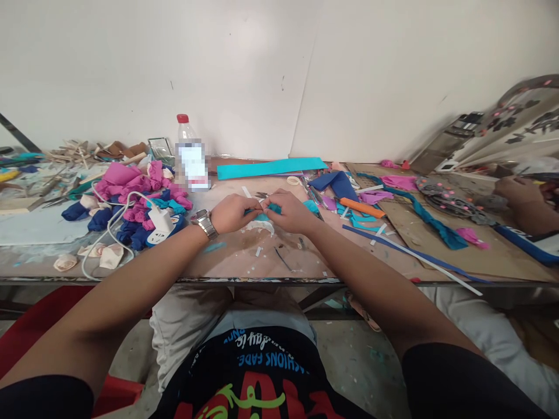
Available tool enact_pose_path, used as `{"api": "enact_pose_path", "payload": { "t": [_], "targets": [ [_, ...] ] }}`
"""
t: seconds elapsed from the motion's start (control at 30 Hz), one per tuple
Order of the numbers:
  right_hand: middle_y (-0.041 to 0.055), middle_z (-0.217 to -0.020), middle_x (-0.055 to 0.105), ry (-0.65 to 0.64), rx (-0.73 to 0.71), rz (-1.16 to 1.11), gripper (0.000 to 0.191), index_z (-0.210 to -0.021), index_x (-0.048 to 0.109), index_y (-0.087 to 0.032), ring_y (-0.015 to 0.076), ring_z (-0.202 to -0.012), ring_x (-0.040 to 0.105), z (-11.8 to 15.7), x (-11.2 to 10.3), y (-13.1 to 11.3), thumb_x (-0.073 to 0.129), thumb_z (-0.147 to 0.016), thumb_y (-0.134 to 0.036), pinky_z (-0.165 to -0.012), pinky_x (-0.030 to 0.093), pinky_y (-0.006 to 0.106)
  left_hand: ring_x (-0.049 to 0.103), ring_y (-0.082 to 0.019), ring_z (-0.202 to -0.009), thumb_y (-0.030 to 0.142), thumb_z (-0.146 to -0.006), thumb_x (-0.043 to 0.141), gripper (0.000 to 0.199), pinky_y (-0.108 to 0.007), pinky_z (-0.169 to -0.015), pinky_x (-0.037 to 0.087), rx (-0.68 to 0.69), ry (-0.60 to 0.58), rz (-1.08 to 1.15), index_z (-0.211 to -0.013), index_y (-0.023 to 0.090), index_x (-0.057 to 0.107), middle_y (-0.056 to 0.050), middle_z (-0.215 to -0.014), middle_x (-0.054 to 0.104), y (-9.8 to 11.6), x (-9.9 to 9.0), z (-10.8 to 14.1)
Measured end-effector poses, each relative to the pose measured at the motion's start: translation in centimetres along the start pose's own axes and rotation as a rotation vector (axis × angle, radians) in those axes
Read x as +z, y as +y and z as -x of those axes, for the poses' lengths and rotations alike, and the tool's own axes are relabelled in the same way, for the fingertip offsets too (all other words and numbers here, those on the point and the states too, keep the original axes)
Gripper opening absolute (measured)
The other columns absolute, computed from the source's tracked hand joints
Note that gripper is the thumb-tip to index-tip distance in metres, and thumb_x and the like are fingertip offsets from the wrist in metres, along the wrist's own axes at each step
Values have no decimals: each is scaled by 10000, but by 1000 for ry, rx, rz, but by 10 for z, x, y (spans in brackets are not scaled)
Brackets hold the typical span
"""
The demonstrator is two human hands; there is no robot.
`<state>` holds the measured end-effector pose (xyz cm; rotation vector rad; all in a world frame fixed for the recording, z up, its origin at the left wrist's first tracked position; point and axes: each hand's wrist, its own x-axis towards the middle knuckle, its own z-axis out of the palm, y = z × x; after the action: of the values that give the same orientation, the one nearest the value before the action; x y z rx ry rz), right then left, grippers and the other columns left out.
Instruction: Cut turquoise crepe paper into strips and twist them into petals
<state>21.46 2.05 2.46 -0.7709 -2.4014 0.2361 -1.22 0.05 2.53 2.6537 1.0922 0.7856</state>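
Note:
In the middle of the worktable, my left hand [231, 213] and my right hand [289, 212] meet, both with their fingers pinched. Between them is a small turquoise strip [274, 208] of cloth-like material, partly hidden by the fingers. Each hand grips one part of it. A silver watch [204, 224] circles my left wrist. Just beneath the fingers lies a whitish scrap [263, 226] on the table. A long flat turquoise strip [271, 168] lies behind my hands, near the wall.
To the left are a heap of pink and blue rolled pieces [124, 180], a white charger [161, 220] with its cable, and a bottle [192, 157]. Coloured strips and an orange roll [362, 208] lie to the right. Another person's hand [522, 195] is at far right.

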Motion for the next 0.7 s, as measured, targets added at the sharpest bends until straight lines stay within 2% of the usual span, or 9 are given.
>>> {"api": "enact_pose_path", "payload": {
  "t": [0.1, 0.43, 0.7],
  "targets": [
    [67, -916, 768, -1, -20, -3, 148, -901, 714, -208, 253, -923, 625, 0, -1, 2, 613, -921, -315, -881, 438, 389, 596, -162, -643, 359, -987, 564, 269, -286, -644, 340, -11, -2, -11, -903, 190, 755, -34, -742, 739, -3, 1, 0],
    [71, -900, 753, -9, -36, 25, 150, -894, 696, -196, 257, -919, 628, -1, -1, 4, 580, -922, -287, -904, 439, 404, 471, -106, -559, 350, -961, 564, 261, -257, -594, 315, -44, -44, 154, -855, 167, 716, 16, -641, 638, -1, -2, -1],
    [67, -947, 782, -17, -52, 34, 170, -932, 742, -218, 262, -965, 641, 0, -2, 5, 618, -934, -333, -932, 426, 414, 466, -102, -558, 309, -926, 578, 223, -254, -593, 310, -58, -50, 124, -838, 161, 720, 15, -637, 631, -3, -1, -1]
  ]
}}
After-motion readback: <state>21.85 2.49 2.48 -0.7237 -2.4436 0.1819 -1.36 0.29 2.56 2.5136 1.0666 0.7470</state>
